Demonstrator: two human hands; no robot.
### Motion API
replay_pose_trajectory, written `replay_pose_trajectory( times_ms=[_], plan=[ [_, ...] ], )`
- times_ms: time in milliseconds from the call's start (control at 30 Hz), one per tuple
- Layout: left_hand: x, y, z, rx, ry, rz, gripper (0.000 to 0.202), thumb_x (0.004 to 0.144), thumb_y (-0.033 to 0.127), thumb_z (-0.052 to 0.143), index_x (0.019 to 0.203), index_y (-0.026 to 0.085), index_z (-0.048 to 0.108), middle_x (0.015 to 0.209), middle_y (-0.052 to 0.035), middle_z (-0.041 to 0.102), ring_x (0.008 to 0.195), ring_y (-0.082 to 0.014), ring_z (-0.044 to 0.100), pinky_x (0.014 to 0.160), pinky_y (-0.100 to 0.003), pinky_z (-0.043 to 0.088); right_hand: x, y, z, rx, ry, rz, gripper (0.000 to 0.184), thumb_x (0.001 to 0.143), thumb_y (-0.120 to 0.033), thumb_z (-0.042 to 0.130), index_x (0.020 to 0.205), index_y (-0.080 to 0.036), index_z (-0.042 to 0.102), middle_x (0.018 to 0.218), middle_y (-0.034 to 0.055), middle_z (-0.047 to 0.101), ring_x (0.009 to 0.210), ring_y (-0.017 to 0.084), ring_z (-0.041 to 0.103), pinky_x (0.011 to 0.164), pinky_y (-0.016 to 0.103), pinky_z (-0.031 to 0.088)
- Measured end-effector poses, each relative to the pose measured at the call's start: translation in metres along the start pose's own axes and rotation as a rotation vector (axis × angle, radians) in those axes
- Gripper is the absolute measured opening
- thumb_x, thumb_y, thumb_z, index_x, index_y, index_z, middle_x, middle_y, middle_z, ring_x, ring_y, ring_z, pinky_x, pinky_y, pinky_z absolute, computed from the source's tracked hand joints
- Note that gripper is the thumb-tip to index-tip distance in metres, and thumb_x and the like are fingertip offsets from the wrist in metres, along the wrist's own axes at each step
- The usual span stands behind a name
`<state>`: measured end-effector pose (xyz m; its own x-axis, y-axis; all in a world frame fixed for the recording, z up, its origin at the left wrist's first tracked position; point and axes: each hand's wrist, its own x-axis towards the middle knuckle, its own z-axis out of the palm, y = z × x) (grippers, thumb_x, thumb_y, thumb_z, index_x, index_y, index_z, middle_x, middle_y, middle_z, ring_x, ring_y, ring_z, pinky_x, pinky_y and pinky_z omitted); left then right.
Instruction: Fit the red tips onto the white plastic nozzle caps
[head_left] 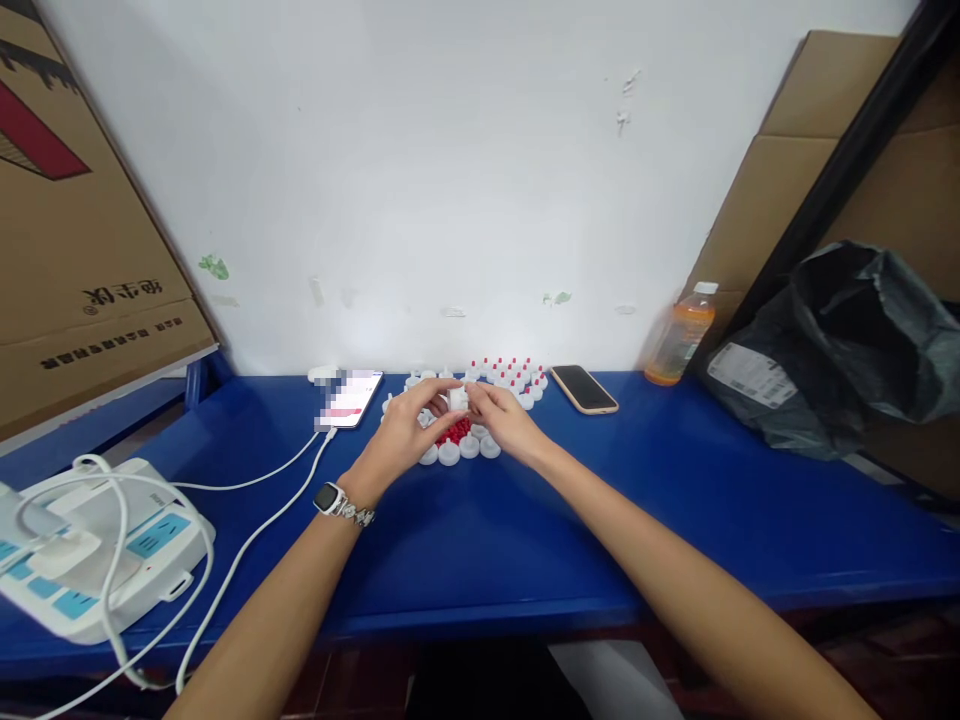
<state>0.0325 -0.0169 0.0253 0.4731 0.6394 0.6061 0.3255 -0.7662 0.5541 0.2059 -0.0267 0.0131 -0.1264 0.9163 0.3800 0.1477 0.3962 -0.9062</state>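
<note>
My left hand (pixel 409 430) and my right hand (pixel 504 420) meet over the far middle of the blue table (pixel 480 540). Both pinch one small white cap-like piece (pixel 457 399) between their fingertips. Under and around the hands lie several small white caps (pixel 459 451) and a patch of small red pieces (pixel 454 431). Behind them stand several white caps with red tips (pixel 511 375) by the wall. A watch (pixel 330 498) sits on my left wrist.
A lit phone (pixel 352 398) on a white cable lies left of the caps; a dark phone (pixel 584 388) lies right. An orange bottle (pixel 679 345) and a black plastic bag (pixel 832 350) stand at right. A white power strip (pixel 90 550) sits near left. Cardboard leans on both sides.
</note>
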Motion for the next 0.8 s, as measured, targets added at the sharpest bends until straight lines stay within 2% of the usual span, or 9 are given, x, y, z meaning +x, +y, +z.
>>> replay_pose_trajectory(
  times_ms=[100, 167, 300, 400, 500, 567, 633, 733, 800],
  plan=[
    [0.002, 0.004, 0.010, -0.158, 0.063, -0.138, 0.032, 0.096, 0.046, 0.051, 0.113, 0.020, 0.058, 0.086, -0.0020, 0.064, 0.078, -0.0150, 0.060, 0.073, -0.027, 0.049, -0.002, -0.005, -0.001, -0.202, 0.096, -0.134, 0.045, 0.097, -0.057, 0.036, 0.068, -0.022, 0.041, 0.063, -0.0032, 0.041, 0.060, 0.013, 0.041, 0.060, 0.028, 0.033],
    [0.005, 0.006, 0.018, -0.248, 0.107, -0.194, 0.034, 0.097, 0.051, 0.046, 0.100, 0.019, 0.058, 0.079, -0.0005, 0.059, 0.070, -0.0136, 0.056, 0.065, -0.026, 0.046, -0.003, -0.008, 0.001, -0.323, 0.148, -0.175, 0.042, 0.100, -0.050, 0.032, 0.069, -0.023, 0.040, 0.062, -0.0024, 0.042, 0.060, 0.014, 0.041, 0.060, 0.029, 0.032],
    [0.010, 0.008, 0.030, -0.507, 0.161, -0.327, 0.046, 0.091, 0.063, 0.049, 0.072, 0.021, 0.044, 0.059, 0.0055, 0.036, 0.052, -0.0099, 0.038, 0.051, -0.024, 0.036, -0.004, -0.009, 0.005, -0.594, 0.189, -0.307, 0.035, 0.102, -0.037, 0.029, 0.070, -0.024, 0.035, 0.067, 0.0012, 0.046, 0.068, 0.018, 0.045, 0.068, 0.032, 0.035],
    [0.012, 0.005, 0.028, -0.763, 0.148, -0.487, 0.050, 0.087, 0.065, 0.053, 0.067, 0.021, 0.039, 0.056, 0.0075, 0.025, 0.048, -0.0077, 0.029, 0.047, -0.023, 0.030, -0.003, -0.009, 0.003, -0.735, 0.197, -0.419, 0.033, 0.101, -0.032, 0.029, 0.070, -0.024, 0.032, 0.069, 0.0031, 0.047, 0.075, 0.021, 0.047, 0.077, 0.035, 0.037],
    [0.011, -0.006, 0.013, -0.851, 0.218, -0.578, 0.051, 0.091, 0.065, 0.046, 0.068, 0.019, 0.047, 0.055, 0.0076, 0.025, 0.046, -0.0079, 0.027, 0.046, -0.024, 0.029, -0.002, -0.010, -0.007, -0.763, 0.269, -0.417, 0.033, 0.101, -0.032, 0.030, 0.069, -0.024, 0.031, 0.068, 0.0031, 0.046, 0.076, 0.021, 0.048, 0.077, 0.035, 0.037],
    [0.010, -0.017, 0.000, -0.762, 0.260, -0.535, 0.051, 0.092, 0.064, 0.045, 0.073, 0.017, 0.053, 0.056, 0.0057, 0.032, 0.049, -0.0090, 0.035, 0.050, -0.024, 0.035, -0.001, -0.008, -0.015, -0.740, 0.287, -0.343, 0.035, 0.102, -0.033, 0.031, 0.068, -0.024, 0.032, 0.067, 0.0022, 0.047, 0.073, 0.020, 0.048, 0.074, 0.034, 0.037],
    [0.007, -0.026, -0.009, -0.537, 0.298, -0.451, 0.046, 0.091, 0.061, 0.051, 0.079, 0.017, 0.057, 0.064, 0.0024, 0.045, 0.059, -0.0107, 0.047, 0.058, -0.025, 0.041, 0.001, -0.004, -0.019, -0.757, 0.198, -0.265, 0.035, 0.100, -0.033, 0.036, 0.066, -0.023, 0.037, 0.066, 0.0016, 0.049, 0.073, 0.020, 0.049, 0.075, 0.033, 0.037],
    [0.005, -0.030, -0.011, -0.270, 0.203, -0.354, 0.039, 0.091, 0.056, 0.053, 0.103, 0.020, 0.061, 0.081, -0.0016, 0.061, 0.078, -0.0156, 0.060, 0.068, -0.027, 0.046, 0.003, 0.004, -0.018, -0.832, 0.020, -0.203, 0.025, 0.093, -0.031, 0.051, 0.070, -0.021, 0.052, 0.074, 0.0024, 0.059, 0.081, 0.020, 0.052, 0.082, 0.034, 0.037],
    [0.003, -0.028, -0.007, -0.175, 0.124, -0.306, 0.038, 0.091, 0.052, 0.054, 0.113, 0.022, 0.060, 0.088, -0.0027, 0.064, 0.085, -0.0174, 0.062, 0.071, -0.028, 0.048, 0.004, 0.007, -0.015, -0.816, -0.010, -0.180, 0.017, 0.090, -0.032, 0.056, 0.078, -0.021, 0.060, 0.082, 0.0030, 0.063, 0.086, 0.020, 0.054, 0.085, 0.035, 0.037]
  ],
)
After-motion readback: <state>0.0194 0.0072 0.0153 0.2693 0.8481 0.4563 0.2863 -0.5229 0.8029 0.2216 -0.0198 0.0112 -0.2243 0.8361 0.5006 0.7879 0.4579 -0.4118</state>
